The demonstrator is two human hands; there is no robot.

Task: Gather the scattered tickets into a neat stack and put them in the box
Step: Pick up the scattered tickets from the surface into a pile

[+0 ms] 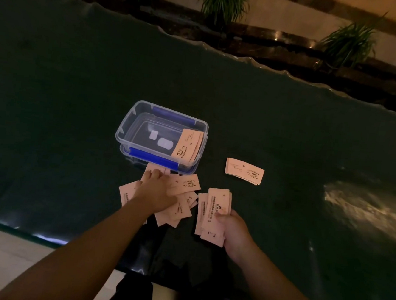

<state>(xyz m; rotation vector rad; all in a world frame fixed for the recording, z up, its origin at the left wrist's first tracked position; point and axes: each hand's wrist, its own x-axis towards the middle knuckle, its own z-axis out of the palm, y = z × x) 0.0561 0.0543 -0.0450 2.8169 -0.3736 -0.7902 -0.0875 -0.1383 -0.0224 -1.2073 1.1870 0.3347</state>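
Head view. Nearest: two bare forearms reaching in from the bottom edge over a dark green table (pixel 54 89).

Right hand (pixel 232 227): fingers curled, thumb pressed on top, pinching a partly squared stack of tickets (pixel 215 213). Edges fanned, not flush.

Left hand (pixel 152 191): palm down, fingers spread, flat on a loose pile of tickets (pixel 177 210) just in front of the box. Pile overlapped at all angles; some partly hidden under the hand.

Clear plastic box (pixel 161 136), blue clips, open, no lid in view. A few tickets (pixel 187 146) already inside, leaning against the right-hand wall. Two white patches on the bottom, probably stickers; unreadable.

Small separate stack (pixel 244 171) flat on the table right of the box, apart from both hands.

Progress, as a judgement: roughly midway. Done: one batch in the box, one batch in hand. Left: sweep up the loose pile, fetch the outlying stack, merge, square the edges, drop in.

Print: pink tickets, black ink. One face carries a steaming cup logo with a short script word, possibly "coffee" but too blurred to confirm. Other face carries lines of dense characters, illegible here. No brand readable on the box.

Beyond the table's far edge: potted plants (pixel 223 3), dim warm lighting.
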